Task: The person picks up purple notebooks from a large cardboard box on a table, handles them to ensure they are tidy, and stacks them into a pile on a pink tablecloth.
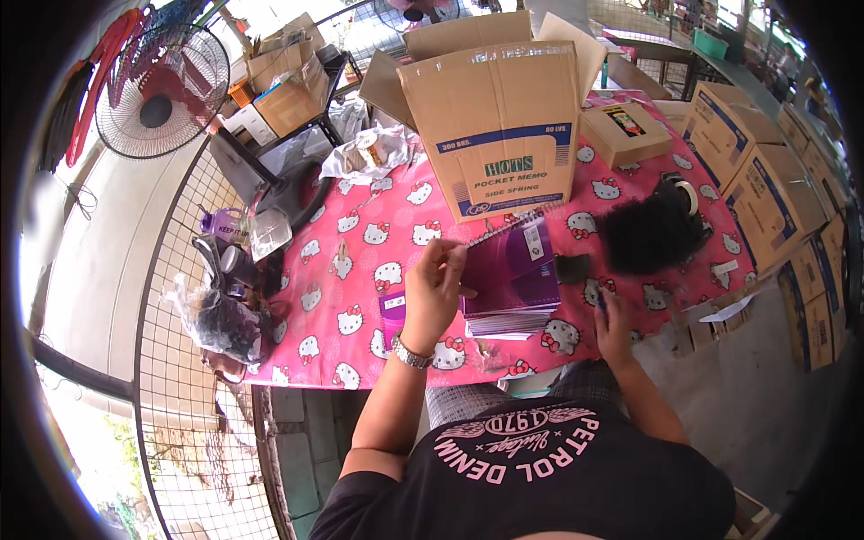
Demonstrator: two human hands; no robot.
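Note:
A stack of purple-covered spiral notebooks (511,270) lies on the table in front of me, white page edges towards me and a wire coil along its far edge. My left hand (436,286) is at the stack's left side, fingers curled and thumb by the cover; whether anything is pinched there is hidden. Another purple notebook (393,309) lies partly behind that wrist. My right hand (615,328), to the right of the stack near the front edge, is closed around a small dark slender tool (602,302), its kind unclear.
A tall open carton (504,135) stands behind the stack. Black fuzzy material (643,234) and a tape roll (689,198) lie to the right, near a brown box (625,135). Plastic-wrapped items (220,315) crowd the left edge, below a fan (157,108). Cartons (765,193) are piled at right.

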